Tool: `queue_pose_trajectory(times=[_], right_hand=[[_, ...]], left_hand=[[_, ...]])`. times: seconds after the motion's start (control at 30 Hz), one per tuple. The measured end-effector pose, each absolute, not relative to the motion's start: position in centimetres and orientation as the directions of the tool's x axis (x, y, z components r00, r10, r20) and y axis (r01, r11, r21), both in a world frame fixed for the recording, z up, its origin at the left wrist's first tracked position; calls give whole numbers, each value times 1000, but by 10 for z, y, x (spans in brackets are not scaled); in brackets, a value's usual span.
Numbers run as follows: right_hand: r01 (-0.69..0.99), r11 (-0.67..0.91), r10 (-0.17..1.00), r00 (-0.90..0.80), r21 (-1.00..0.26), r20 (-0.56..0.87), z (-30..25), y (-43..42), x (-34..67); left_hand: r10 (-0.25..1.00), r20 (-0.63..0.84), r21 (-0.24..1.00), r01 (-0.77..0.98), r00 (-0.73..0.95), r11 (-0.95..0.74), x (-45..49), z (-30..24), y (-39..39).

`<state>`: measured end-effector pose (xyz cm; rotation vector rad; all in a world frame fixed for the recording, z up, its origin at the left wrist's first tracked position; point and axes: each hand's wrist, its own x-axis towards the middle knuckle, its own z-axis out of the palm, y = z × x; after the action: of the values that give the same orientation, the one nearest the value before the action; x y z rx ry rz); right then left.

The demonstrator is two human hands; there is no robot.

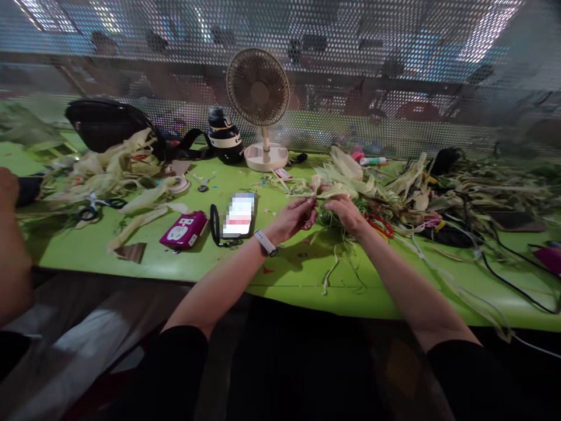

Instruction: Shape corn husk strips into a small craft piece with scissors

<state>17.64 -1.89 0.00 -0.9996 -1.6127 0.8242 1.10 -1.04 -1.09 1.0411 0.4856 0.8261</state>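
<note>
Showing only in part, a co-worker's arm is being cut off by the left edge. Scissors are lying beside pale husks on a green table. Farther right, a phone is resting, its screen pixelated beyond reading. The person's left hand is pinching a husk strip over the table. Close beside it, the right hand is curling, its fingertips hidden, its grip impossible to tell. A tangled heap is crowding the right, its pieces blurring together.
</note>
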Motion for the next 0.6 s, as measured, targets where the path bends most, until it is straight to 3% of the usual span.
queue_pose_trajectory(times=[0.33,0.6], right_hand=[[459,530,847,-255,-713,466,-1,-10,180],[771,485,822,-239,-414,518,-22,-11,165]], left_hand=[[820,-66,915,-294,569,278,9,-6,-6],[804,-62,910,-296,591,289,10,-8,-7]])
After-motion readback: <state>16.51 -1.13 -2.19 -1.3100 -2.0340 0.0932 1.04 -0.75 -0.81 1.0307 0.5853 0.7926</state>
